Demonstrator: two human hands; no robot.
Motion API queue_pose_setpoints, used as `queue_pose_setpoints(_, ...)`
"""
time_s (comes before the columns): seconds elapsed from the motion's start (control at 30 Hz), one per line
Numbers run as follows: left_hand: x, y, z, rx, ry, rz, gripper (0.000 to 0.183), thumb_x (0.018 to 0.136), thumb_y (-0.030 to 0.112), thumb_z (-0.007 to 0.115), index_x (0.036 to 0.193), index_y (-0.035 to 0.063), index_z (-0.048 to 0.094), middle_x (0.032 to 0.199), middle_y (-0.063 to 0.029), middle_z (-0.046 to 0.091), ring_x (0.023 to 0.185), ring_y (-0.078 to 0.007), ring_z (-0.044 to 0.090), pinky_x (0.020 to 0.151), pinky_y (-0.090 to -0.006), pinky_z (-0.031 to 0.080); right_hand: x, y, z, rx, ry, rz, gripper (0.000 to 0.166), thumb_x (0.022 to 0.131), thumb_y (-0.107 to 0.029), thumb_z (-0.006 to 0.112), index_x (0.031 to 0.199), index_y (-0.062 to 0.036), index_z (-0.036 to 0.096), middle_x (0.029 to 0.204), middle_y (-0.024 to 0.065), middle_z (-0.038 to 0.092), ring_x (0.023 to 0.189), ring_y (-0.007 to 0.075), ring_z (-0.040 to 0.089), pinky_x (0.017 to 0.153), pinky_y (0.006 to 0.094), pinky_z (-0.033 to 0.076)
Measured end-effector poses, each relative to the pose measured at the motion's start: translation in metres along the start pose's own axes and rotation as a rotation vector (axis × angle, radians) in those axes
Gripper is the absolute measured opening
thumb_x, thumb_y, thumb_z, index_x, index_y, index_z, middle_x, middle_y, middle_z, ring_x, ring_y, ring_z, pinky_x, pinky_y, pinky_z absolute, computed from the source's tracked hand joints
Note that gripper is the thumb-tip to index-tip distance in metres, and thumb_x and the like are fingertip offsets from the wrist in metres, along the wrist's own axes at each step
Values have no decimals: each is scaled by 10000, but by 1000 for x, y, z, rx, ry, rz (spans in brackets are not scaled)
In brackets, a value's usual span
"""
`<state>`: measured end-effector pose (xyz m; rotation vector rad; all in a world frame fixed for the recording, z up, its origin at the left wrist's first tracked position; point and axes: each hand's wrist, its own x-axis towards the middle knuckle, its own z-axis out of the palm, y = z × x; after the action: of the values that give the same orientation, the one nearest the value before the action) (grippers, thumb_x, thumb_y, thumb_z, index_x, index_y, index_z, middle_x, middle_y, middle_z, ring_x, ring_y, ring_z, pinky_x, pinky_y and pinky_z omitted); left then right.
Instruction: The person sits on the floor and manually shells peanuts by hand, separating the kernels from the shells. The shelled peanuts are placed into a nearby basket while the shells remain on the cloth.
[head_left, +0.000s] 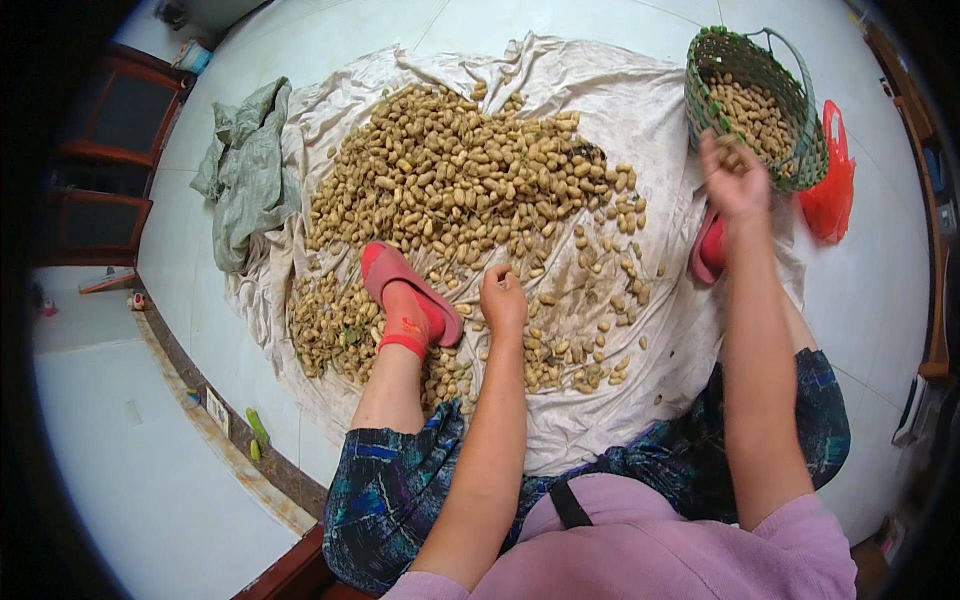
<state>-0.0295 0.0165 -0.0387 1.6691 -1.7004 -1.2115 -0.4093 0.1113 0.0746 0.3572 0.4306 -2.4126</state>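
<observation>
A large heap of unshelled peanuts (457, 172) is spread on a rumpled white cloth (630, 82) before me. At the near rim of the woven green basket (701, 112), my right hand (736, 184) is slightly blurred, with several peanuts (729, 154) among its fingers. More peanuts (757, 112) lie inside that basket. My left hand (504, 300) is just above the cloth, between the heap and the scattered peanuts (562, 360). Its fingers are curled, and whether anything is inside them is hidden.
My slippered left foot (409, 292) stands among the peanuts; the right slipper (705, 247) is below the basket. A red plastic bag (829, 180) lies beside the basket. At the cloth's left edge is a crumpled woven sack (251, 172). Green vegetables (256, 427) rest near the left wall.
</observation>
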Motion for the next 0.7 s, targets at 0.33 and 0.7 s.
queue_pose_setpoints(0.33,72,89,29,451,75,629,395,828,133,565,1212,58,511,1284,-189,429,1225,-360,378,1005,-446,327,-23,107,26,-1220,-220,315,591,844,-294,615,1325,-16,413,1293,174,478,1174,287,489,953,435,418)
queue_pose_setpoints(0.7,40,70,39,823,-221,589,708,811,349,615,1426,254,277,1501,-166,146,1378,-399,95,1010,-661,179,-58,199,-95,-2544,-804,-521,592,803,-209,600,1356,-201,390,1488,143,180,1359,411,154,1025,625,213)
